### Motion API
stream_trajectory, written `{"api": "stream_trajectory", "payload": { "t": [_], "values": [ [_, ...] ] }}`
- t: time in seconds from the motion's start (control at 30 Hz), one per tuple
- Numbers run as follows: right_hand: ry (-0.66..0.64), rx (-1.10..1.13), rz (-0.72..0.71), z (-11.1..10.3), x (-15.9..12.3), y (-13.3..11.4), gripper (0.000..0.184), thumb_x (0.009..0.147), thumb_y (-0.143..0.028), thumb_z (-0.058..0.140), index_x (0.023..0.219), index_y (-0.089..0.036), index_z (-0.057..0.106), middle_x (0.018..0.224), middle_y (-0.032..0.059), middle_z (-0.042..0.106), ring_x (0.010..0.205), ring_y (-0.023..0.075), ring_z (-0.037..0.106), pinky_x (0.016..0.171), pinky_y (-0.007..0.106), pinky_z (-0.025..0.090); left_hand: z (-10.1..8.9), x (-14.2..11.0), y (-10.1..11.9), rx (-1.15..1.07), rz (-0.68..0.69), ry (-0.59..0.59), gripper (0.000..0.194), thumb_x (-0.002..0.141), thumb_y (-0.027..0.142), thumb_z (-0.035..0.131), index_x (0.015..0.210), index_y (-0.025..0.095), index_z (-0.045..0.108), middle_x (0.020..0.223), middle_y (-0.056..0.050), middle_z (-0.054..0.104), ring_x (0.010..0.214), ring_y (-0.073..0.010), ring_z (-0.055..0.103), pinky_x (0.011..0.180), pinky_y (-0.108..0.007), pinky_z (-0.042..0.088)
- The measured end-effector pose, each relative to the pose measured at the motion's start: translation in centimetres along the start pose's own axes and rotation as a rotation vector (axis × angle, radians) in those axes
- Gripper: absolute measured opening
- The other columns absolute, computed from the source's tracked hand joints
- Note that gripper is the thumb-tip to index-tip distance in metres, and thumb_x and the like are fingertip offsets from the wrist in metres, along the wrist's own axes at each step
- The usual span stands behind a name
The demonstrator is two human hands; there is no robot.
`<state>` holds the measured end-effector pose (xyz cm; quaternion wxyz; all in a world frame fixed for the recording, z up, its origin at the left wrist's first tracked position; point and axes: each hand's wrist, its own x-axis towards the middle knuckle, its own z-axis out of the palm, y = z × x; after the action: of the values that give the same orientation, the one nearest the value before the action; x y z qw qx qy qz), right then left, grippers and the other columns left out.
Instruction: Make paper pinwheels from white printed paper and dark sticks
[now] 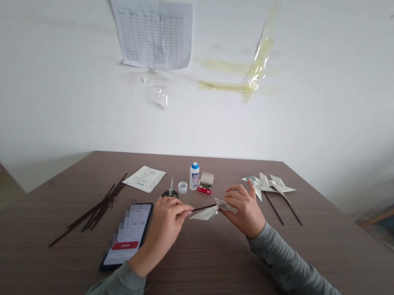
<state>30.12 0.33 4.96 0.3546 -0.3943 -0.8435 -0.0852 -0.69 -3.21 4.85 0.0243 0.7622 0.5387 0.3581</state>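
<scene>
**Two Hands, One Thin Stick and Some Paper**

A person sits at a brown wood-look table (234, 273) with both hands up over the middle of it. The right hand (163, 225) is shut in a small pinch, and its fingertips (186, 209) have hold of one end of a thin dark stick (204, 208). The left hand (243, 209) is partly open, with its fingers curved by the far end of the stick. A piece of white paper (204, 212) sits there, right between the hands. I can't tell if the left hand is really gripping it.

The stick looks light, stiff and easy to snap, so holding it near the paper seems best. The paper looks thin and soft, and it could bend or tear, so gentle fingers are needed.

On the far side are scissors (170, 190), a small clear cap (182, 187), a white glue bottle (193, 176) with a blue top, and a little red box (206, 183). The bottle's words are too small to read. Paper pinwheels (268, 185) lie far right, and a pile of dark sticks (98, 207) lies left. A phone (127, 235) near the right hand seems to say 14:58, above a red button.
</scene>
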Motion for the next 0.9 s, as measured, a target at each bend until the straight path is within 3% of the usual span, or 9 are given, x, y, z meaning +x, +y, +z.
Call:
{"api": "stream_trajectory", "payload": {
  "t": [0.07, 0.17, 0.3, 0.43, 0.67, 0.9],
  "values": [
    [-0.128, -0.019, 0.120, -1.2, 1.2, -0.5, 0.012, 0.108, -0.026, 0.098, 0.097, -0.031, 0.095, 0.106, 0.0058, 0.096, 0.133, 0.0388, 0.086, 0.153, 0.092, 0.026, -0.5, 0.4, 0.3, -0.012, -0.015, -0.029, 0.039, 0.106, 0.001, 0.089, 0.110, 0.036, 0.107, 0.102, -0.006, 0.097, 0.113, -0.0351, 0.091, 0.114, -0.056, 0.068],
    [-0.380, 0.002, 0.235, -3.5, 3.5, -1.2, 0.009, 0.107, -0.032, 0.102, 0.098, -0.031, 0.098, 0.119, 0.0098, 0.098, 0.141, 0.0425, 0.084, 0.151, 0.096, 0.025, -1.0, 0.8, 0.6, -0.041, -0.039, -0.091, 0.035, 0.107, 0.004, 0.089, 0.109, 0.035, 0.107, 0.103, -0.007, 0.098, 0.114, -0.0350, 0.092, 0.113, -0.054, 0.069],
    [-0.627, 0.031, 0.334, -5.7, 6.5, -2.0, 0.007, 0.105, -0.035, 0.102, 0.101, -0.031, 0.101, 0.124, 0.0121, 0.099, 0.153, 0.0438, 0.081, 0.156, 0.087, 0.028, -1.4, 1.2, 0.9, -0.083, -0.091, -0.184, 0.033, 0.108, 0.005, 0.089, 0.112, 0.032, 0.107, 0.108, -0.009, 0.100, 0.118, -0.0357, 0.093, 0.112, -0.050, 0.069],
    [-0.801, 0.025, 0.423, -5.5, 8.2, -2.8, 0.012, 0.107, -0.033, 0.099, 0.116, -0.029, 0.105, 0.135, 0.0134, 0.100, 0.160, 0.0420, 0.080, 0.160, 0.080, 0.025, -1.3, 1.3, 0.8, -0.094, -0.153, -0.272, 0.035, 0.109, 0.003, 0.085, 0.113, 0.031, 0.107, 0.116, -0.010, 0.101, 0.124, -0.0358, 0.094, 0.116, -0.048, 0.067],
    [-0.914, 0.028, 0.498, -2.4, 8.0, -2.5, 0.016, 0.104, -0.036, 0.100, 0.117, -0.029, 0.106, 0.134, 0.0108, 0.101, 0.151, 0.0488, 0.087, 0.157, 0.084, 0.031, -0.2, 1.0, 0.9, -0.016, -0.238, -0.366, 0.030, 0.108, 0.003, 0.087, 0.108, 0.027, 0.104, 0.119, -0.012, 0.100, 0.132, -0.0374, 0.091, 0.119, -0.049, 0.064],
    [-0.922, 0.008, 0.494, -0.6, 7.4, -1.9, 0.016, 0.100, -0.041, 0.103, 0.115, -0.037, 0.106, 0.125, 0.0063, 0.102, 0.150, 0.0478, 0.087, 0.153, 0.079, 0.038, 0.3, 0.9, 1.4, 0.063, -0.301, -0.448, 0.028, 0.113, 0.004, 0.082, 0.113, 0.026, 0.099, 0.125, -0.011, 0.099, 0.143, -0.0355, 0.084, 0.126, -0.050, 0.059]
  ]
}}
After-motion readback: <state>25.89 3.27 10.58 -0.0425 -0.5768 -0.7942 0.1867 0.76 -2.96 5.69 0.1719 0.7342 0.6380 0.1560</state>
